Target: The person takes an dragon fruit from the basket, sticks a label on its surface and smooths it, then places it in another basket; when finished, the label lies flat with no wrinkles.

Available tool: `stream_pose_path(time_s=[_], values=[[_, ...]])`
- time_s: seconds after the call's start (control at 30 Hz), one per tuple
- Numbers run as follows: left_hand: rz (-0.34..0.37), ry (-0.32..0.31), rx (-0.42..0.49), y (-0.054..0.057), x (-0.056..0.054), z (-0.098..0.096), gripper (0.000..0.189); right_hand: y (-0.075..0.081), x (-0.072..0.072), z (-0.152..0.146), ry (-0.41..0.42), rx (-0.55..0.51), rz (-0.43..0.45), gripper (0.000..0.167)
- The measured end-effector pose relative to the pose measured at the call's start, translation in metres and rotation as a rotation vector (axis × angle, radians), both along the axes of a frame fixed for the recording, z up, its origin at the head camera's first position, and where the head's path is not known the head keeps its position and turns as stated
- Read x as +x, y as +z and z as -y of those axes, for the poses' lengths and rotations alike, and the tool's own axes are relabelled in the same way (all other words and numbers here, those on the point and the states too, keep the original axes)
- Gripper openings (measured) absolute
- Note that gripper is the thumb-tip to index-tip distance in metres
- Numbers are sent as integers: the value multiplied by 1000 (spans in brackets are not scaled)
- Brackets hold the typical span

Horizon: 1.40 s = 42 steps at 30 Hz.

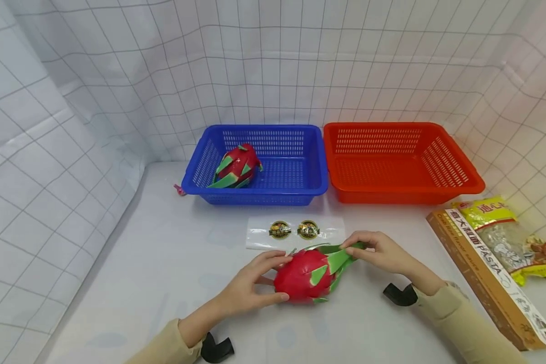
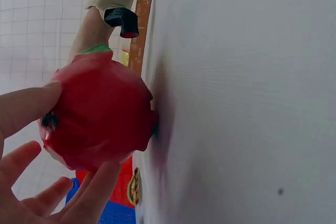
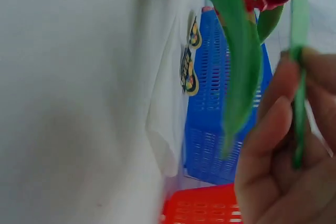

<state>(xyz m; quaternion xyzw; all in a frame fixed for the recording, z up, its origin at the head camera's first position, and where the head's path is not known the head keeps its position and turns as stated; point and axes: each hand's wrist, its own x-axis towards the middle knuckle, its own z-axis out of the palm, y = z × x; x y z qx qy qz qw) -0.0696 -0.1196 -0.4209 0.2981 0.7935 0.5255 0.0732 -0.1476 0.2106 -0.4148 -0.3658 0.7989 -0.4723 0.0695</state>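
Observation:
A red dragon fruit [image 1: 302, 277] with green scales lies on its side on the white table in the head view. My left hand [image 1: 250, 284] holds its rounded end between thumb and fingers; in the left wrist view, the thumb and one finger touch the red skin [image 2: 102, 111]. At the opposite end, my right hand [image 1: 382, 251] pinches a long green leaf tip between thumb and fingertips. A second long leaf [image 3: 239, 66] hangs free beside that hand in the right wrist view. The fruit's underside is hidden.
A blue basket [image 1: 255, 191] at the back holds another dragon fruit [image 1: 241, 164]. Right of it stands a red basket [image 1: 405, 191]. A clear plastic bag with two round labels [image 1: 294, 238] lies before them. A pasta box [image 1: 487, 278] and a yellow food packet [image 1: 505, 232] lie at right.

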Motion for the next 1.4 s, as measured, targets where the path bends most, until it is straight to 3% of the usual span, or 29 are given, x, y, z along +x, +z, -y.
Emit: stream_pose_path(time_s=[0.17, 0.27, 0.4, 0.5, 0.57, 0.67, 0.8, 0.93, 1.07, 1.13, 1.23, 1.3, 1.4], values=[[-216, -63, -225, 7, 4, -1, 66, 2, 10, 7, -177, 77, -185, 21], [-256, -80, -252, 9, 7, -2, 60, 4, 18, 13, -239, 71, -243, 32], [-294, -92, -218, 9, 7, -3, 46, 7, 29, 20, -398, 113, -237, 47], [-360, -76, -223, 7, 7, -5, 42, 9, 41, 24, -486, 178, -141, 49], [-384, -73, -230, 5, 8, -7, 49, 11, 48, 27, -462, 192, -40, 45], [-453, -94, -248, 1, 10, -12, 64, 12, 58, 31, -349, 156, 107, 44], [-567, -130, -253, -3, 11, -17, 67, 10, 66, 36, -233, 119, 202, 60], [-685, -124, -234, 0, 9, -20, 46, 5, 67, 41, -115, 72, 151, 77], [-821, -36, -224, 7, 3, -21, 45, 1, 64, 45, 51, -28, 33, 72], [-828, -9, -269, 12, -1, -21, 56, 0, 61, 46, 116, -62, 21, 70], [-786, -18, -404, 17, -6, -18, 71, -1, 58, 48, 165, -100, 61, 69], [-747, -26, -481, 19, -8, -16, 74, -2, 55, 49, 152, -121, 89, 67], [-719, 10, -537, 20, -7, -12, 71, -4, 52, 49, 98, -90, 128, 59]])
